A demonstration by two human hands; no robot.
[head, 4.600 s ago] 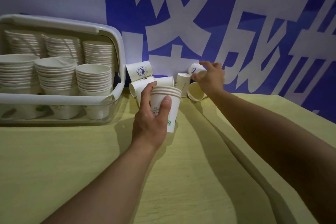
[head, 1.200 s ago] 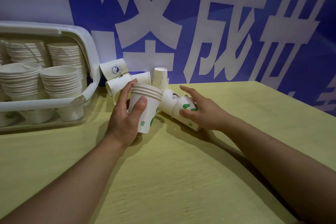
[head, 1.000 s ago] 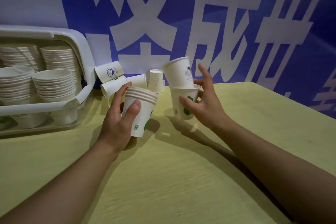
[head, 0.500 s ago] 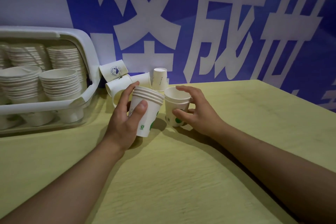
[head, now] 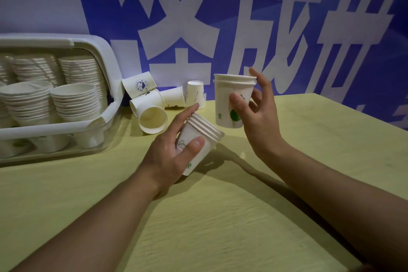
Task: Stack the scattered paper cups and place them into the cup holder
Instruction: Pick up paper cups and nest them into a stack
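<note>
My left hand [head: 171, 157] grips a nested stack of cups [head: 198, 141] round its wall, thumb in front and fingers behind, rims tilted toward the right. My right hand [head: 257, 117] holds a pair of nested cups [head: 231, 101] upright in the air, thumb on the near wall and fingers behind; index finger sticks up free. The pair sits above and just right of the stack's open mouth, not yet inside. Judgement: thin paper, very light, walls give under a squeeze and would go oval, so a light hold at mid-wall is best, leaving rim and base clear for nesting; rolled rims are the stiffest part. Waxy surface may slide between fingers. Loose cups [head: 152, 119] lie on their sides on the tabletop [head: 220, 216] near the wall, one upside-down cup [head: 195, 94] among them. The cup holder [head: 103, 121] stands at left, already carrying tall stacks.
</note>
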